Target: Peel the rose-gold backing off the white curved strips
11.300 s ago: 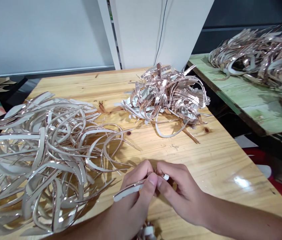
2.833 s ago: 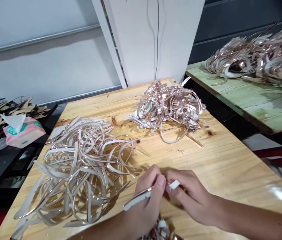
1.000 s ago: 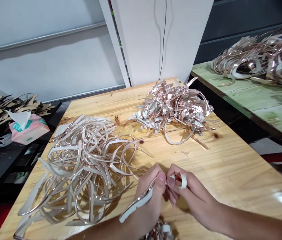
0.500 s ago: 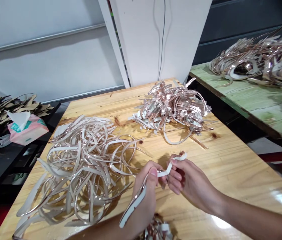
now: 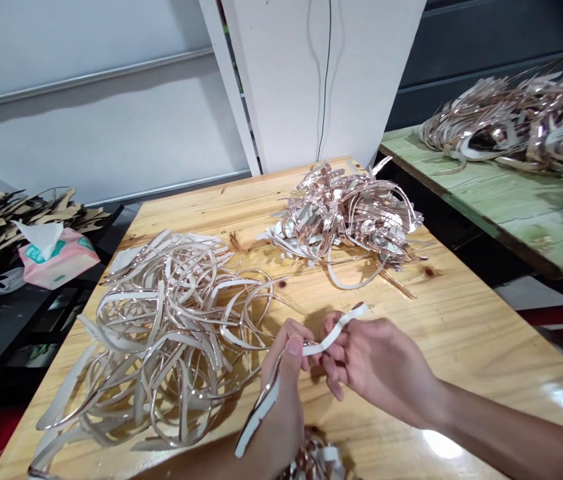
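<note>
Pinching a white-backed metallic strip [image 5: 286, 373] just above the wooden table [image 5: 461, 333], left hand [image 5: 286, 393] clamped on its middle, right hand [image 5: 376, 367] closed on the peeled white end. Just left, a loose tangle of pale strips [image 5: 161, 347]. Farther back, a shinier rose-gold heap [image 5: 346, 213]. Off the table's left edge, a pink tissue pack [image 5: 54, 257].

A curved strip [image 5: 266, 407], rose-gold on one face, its white backing [image 5: 334, 332] partly peeled away.
</note>
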{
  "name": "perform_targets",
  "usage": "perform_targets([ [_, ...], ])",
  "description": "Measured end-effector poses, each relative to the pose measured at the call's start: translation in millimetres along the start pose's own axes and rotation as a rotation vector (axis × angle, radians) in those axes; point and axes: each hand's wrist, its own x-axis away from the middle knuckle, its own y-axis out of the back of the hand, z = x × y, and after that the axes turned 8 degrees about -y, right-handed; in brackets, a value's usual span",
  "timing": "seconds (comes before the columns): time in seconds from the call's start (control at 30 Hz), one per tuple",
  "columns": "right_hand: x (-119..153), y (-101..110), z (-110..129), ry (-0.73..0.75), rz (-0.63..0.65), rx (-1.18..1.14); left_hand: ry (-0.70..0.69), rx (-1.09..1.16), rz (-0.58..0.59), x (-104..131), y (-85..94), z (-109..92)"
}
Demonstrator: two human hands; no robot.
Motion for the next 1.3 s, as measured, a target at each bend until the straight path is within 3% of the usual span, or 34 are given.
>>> perform_targets([
  [0.13, -3, 6, -13, 0.067, -0.1, 0.234, -0.026, 0.074, 0.021, 4, -0.3, -1],
  [0.3, 1, 11, -23, 0.102, -0.087, 0.452, -0.075, 0.071, 0.149, 7, 1.6, -3],
  [0.43, 9, 8, -23, 0.16, -0.136, 0.686, -0.053, -0.121, 0.222, 3, 3.8, -5],
  [0.53, 12, 7, -22, 0.173, -0.157, 0.736, -0.012, -0.337, 0.243, 1, 6.4, -6],
  [0.63, 11, 8, -22, 0.161, -0.174, 0.646, 0.006, -0.409, 0.267, 0, 7.8, -6],
  [0.8, 7, 11, -22, 0.135, -0.18, 0.37, 0.073, -0.229, 0.332, -2, 4.4, -4],
  [1.03, 2, 2, -6, 0.083, -0.232, 0.052, -0.037, -0.429, 0.255, -4, 8.6, -4],
  [1.3, -2, 4, 1, 0.112, -0.324, -0.12, -0.062, -0.426, 0.262, -5, 10.9, 0],
])
